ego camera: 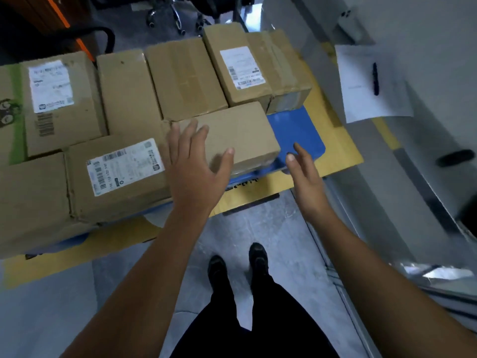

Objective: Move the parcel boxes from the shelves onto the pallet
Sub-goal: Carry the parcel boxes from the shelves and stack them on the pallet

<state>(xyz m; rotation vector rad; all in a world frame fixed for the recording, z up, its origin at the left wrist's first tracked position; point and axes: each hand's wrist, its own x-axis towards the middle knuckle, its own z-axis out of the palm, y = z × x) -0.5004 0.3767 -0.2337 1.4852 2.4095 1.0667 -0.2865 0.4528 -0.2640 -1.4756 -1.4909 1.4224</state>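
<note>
Fingers of left hand and right hand spread, gripping nothing — plain box lies flat, long axis running left-right.

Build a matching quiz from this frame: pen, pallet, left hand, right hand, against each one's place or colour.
Column one:
1 pen
2 pallet
3 left hand
4 right hand

Column two:
A blue
B lying on the white sheet
C spread over the plain box
D open, right of that box, over the blue corner

Pairs: 1-B; 2-A; 3-C; 4-D
</note>
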